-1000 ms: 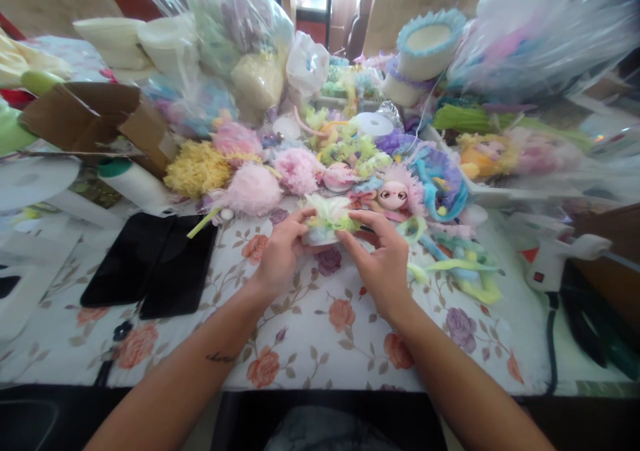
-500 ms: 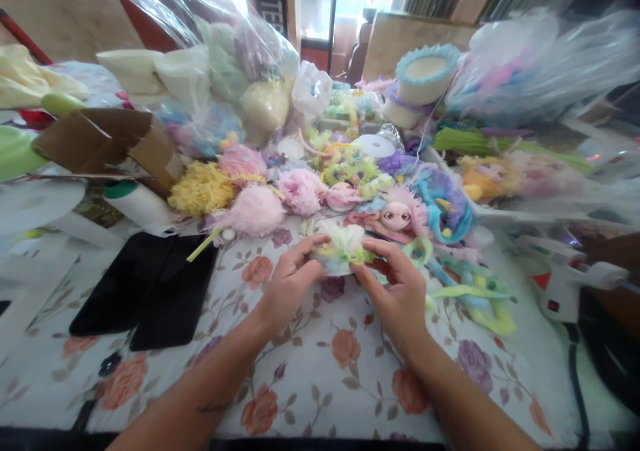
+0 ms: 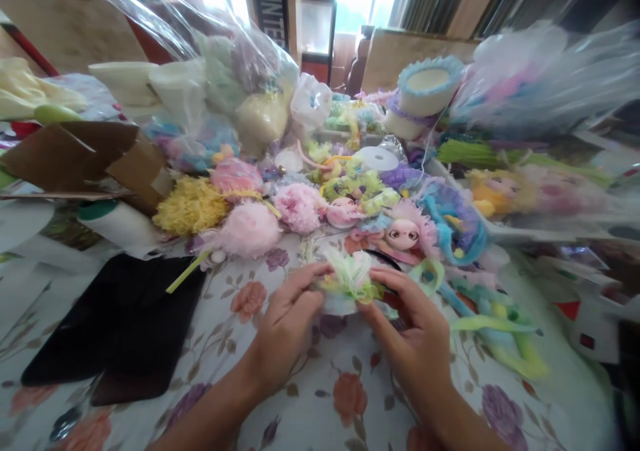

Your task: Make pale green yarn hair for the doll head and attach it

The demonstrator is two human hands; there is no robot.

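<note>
Between my two hands is a small ruffled piece of pale green and white tulle (image 3: 350, 279), gathered into a tuft on top. My left hand (image 3: 295, 311) pinches its left edge with thumb and fingers. On its right edge, my right hand (image 3: 413, 314) grips it the same way. A thin dark curved band (image 3: 383, 259) shows just behind the right fingers; I cannot tell if it joins the tulle. Beyond lies a doll head with pink hair (image 3: 403, 234). To the right are green and blue ribbon pieces (image 3: 500, 331).
Pink fluffy balls (image 3: 250, 229) and a yellow yarn bundle (image 3: 190, 204) crowd the back. Black flat panels (image 3: 115, 324) lie left, near a thread cone (image 3: 117, 227) and cardboard box (image 3: 75, 157). A white glue gun (image 3: 595, 331) stands right. Flowered cloth (image 3: 330, 364) covers the table.
The camera view has shifted and moved closer, so my hands and the tulle piece appear lower and larger. Both hands keep their hold; the tuft faces the camera more plainly.
</note>
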